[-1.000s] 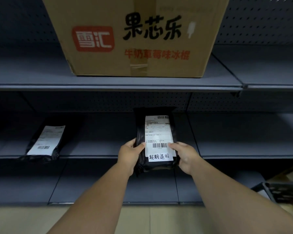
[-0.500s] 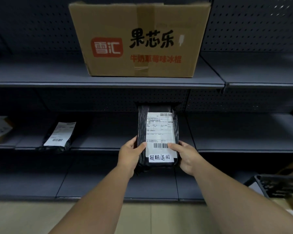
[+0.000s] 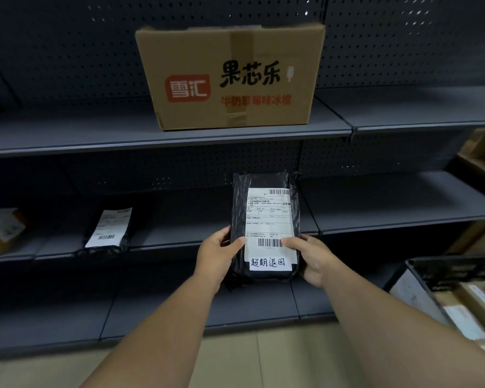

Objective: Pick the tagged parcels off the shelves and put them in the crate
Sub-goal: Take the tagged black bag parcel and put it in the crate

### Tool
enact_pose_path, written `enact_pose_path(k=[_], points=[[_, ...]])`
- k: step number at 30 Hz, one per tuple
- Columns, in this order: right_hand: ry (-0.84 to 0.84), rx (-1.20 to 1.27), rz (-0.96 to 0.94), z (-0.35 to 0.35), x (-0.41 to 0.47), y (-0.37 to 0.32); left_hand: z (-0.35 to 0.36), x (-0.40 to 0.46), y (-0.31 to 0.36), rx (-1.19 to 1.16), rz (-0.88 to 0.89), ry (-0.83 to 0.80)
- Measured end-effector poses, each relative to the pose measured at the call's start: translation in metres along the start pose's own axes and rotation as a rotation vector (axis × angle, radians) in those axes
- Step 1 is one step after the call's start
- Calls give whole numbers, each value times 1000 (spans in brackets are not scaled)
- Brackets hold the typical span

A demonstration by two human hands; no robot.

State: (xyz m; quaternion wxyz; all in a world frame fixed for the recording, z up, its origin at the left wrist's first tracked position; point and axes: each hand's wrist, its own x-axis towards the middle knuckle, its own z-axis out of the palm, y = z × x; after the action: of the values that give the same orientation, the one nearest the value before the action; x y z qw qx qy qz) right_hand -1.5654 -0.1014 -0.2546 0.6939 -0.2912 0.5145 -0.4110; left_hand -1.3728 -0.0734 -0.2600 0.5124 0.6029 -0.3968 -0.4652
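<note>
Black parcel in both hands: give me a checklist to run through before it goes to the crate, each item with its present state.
1. Both hands hold the black parcel: ok; left hand and right hand grip its lower sides.
2. Parcel carries a tag: ok; a handwritten tag sits under the printed label.
3. Parcel clear of the shelf: cannot tell; its lower end hangs past the shelf edge, its top is dark.
4. Crate in view: ok, at lower right.
5. Room in the crate: cannot tell; parcels already lie inside, most of it is cut off.
</note>
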Motion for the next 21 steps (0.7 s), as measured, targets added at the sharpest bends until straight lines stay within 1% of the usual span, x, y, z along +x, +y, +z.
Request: enact_pose_path(k=[7,11,15,21], points=[[84,104,-70,-12,-41,16,5,-18,13,185,124,-83],[113,167,-102,-24,-61,24,20,-28,13,132,142,-144],[160,228,-130,-38,-75,31,36,-36,11,97,116,-187],[217,282,-157,-66,-86,33,69,-42,8,112,137,-246]])
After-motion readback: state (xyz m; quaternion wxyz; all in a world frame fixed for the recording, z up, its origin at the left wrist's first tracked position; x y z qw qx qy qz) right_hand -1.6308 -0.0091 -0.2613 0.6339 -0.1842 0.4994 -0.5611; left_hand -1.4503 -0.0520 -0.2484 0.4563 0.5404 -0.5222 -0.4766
